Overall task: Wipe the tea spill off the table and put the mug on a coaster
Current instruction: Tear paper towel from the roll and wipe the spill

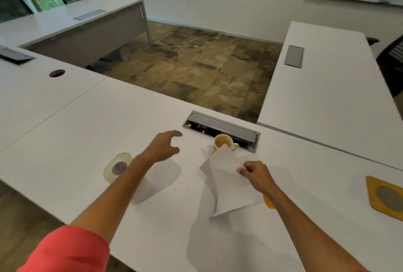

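A cream mug (222, 142) with tea in it stands on the white table (87, 130) beside an open cable box. My right hand (256, 174) pinches a white paper towel (229, 182) held above the table; its upper corner covers the mug's near side. My left hand (163, 146) hovers left of the mug, fingers spread and holding nothing. A yellow-orange patch (268, 203), partly hidden under my right forearm, shows on the table. An orange coaster (385, 195) with a grey oval lies at the far right. A pale round coaster-like object (117, 167) lies at the left.
The cable box (222, 130) is sunk in the table just behind the mug, lid raised. The table's far edge (152, 95) drops to carpet. Other white desks stand left and right, with dark chairs (392, 62) behind them. A round cable hole (57, 73) sits far left.
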